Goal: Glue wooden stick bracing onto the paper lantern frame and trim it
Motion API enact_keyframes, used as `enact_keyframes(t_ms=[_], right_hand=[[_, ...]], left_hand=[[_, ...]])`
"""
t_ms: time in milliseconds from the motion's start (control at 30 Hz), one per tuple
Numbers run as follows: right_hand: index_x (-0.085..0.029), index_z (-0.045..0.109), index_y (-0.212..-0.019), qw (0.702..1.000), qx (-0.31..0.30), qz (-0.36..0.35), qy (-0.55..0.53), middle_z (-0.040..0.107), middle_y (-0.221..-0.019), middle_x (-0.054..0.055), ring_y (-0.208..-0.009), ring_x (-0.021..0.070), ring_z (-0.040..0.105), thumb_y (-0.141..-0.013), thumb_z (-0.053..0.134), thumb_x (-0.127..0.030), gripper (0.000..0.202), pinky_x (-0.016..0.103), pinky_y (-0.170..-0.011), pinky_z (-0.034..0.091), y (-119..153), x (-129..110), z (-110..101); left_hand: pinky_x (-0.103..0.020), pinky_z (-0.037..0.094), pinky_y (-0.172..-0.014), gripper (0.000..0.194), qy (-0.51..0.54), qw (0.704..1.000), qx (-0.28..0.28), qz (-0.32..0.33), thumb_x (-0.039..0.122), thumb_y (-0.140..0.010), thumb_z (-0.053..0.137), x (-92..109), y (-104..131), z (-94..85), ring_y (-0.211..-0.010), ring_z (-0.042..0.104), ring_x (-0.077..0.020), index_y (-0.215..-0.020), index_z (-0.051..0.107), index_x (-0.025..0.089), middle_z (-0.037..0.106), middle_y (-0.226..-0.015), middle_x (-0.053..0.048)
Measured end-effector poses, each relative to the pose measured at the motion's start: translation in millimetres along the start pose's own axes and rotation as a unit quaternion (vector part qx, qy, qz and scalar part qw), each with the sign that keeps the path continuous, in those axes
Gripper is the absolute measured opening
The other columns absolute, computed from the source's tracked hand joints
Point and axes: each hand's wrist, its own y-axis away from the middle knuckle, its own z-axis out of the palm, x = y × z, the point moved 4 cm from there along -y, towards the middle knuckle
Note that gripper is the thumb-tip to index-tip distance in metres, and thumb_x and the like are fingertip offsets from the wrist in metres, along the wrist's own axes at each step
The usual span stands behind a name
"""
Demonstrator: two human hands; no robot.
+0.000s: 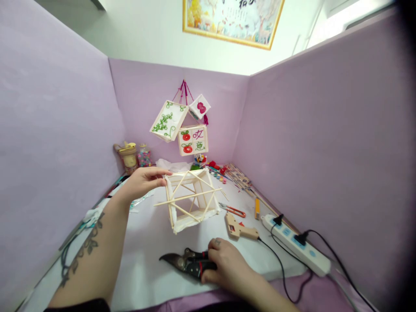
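Note:
My left hand grips the upper left corner of a box-shaped stick frame, its thumb and fingers pinching the edge. White paper covers some of the frame's sides. Thin sticks cross over the side facing me, and one long stick pokes out past both edges. Low in front, my right hand is closed around the black and red handles of pruning shears, whose curved blade points left. A beige hot glue gun lies just beyond my right hand, beside small orange-handled snips.
A white power strip with plugs and black cords runs along the right. Loose sticks, a yellow utility knife and paint pots lie at right. Decorated paper lanterns hang at the back. Purple partitions enclose the table.

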Motion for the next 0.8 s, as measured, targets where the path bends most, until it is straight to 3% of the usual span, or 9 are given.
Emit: enact_keyframes(t_ms=[200, 267, 333, 433, 800], right_hand=[[-0.019, 0.073, -0.079, 0.992, 0.025, -0.022, -0.121, 0.069, -0.095, 0.008, -0.087, 0.0216, 0.063, -0.069, 0.080, -0.041, 0.025, 0.028, -0.074, 0.048, 8, 0, -17], [-0.019, 0.068, -0.074, 0.979, 0.097, -0.013, -0.180, 0.069, -0.091, 0.006, -0.085, 0.0194, 0.063, -0.078, 0.071, -0.035, 0.017, 0.028, -0.075, 0.048, 9, 4, -34], [-0.018, 0.065, -0.078, 0.954, 0.208, 0.031, -0.215, 0.066, -0.082, 0.005, -0.076, 0.0167, 0.061, -0.085, 0.060, -0.032, 0.016, 0.027, -0.070, 0.048, 10, 12, -54], [-0.018, 0.063, -0.081, 0.918, 0.314, 0.098, -0.220, 0.061, -0.071, 0.002, -0.061, 0.0142, 0.054, -0.087, 0.056, -0.035, 0.019, 0.025, -0.058, 0.044, 6, 21, -75], [-0.018, 0.057, -0.064, 0.895, 0.349, 0.129, -0.244, 0.053, -0.058, -0.001, -0.055, 0.0127, 0.048, -0.086, 0.053, -0.033, 0.027, 0.024, -0.052, 0.037, -8, 14, -87]], left_hand=[[-0.021, 0.045, -0.061, 0.042, 0.005, 1.000, 0.003, -0.004, 0.048, -0.073, 0.072, 0, 0, 0.6, -0.067, 0.056, -0.0129, -0.102, 0.074, 0.018, 0.068, -0.076, -0.003], [-0.021, 0.045, -0.062, 0.042, 0.001, 1.000, 0.004, -0.004, 0.048, -0.072, 0.072, 0, 0, 0.6, -0.068, 0.057, -0.0134, -0.102, 0.074, 0.018, 0.068, -0.075, -0.003], [-0.021, 0.046, -0.062, 0.042, -0.002, 1.000, 0.004, -0.003, 0.048, -0.072, 0.072, 0, 0, 0.5, -0.069, 0.057, -0.0138, -0.101, 0.074, 0.017, 0.068, -0.076, -0.004], [-0.022, 0.047, -0.063, 0.044, 0.002, 1.000, 0.004, -0.005, 0.049, -0.072, 0.072, 1, 1, 0.3, -0.070, 0.058, -0.0147, -0.102, 0.074, 0.017, 0.069, -0.078, -0.005], [-0.022, 0.045, -0.060, 0.042, -0.018, 1.000, 0.003, 0.016, 0.051, -0.073, 0.070, 8, 2, -0.3, -0.069, 0.056, -0.0141, -0.099, 0.075, 0.018, 0.068, -0.078, -0.005]])
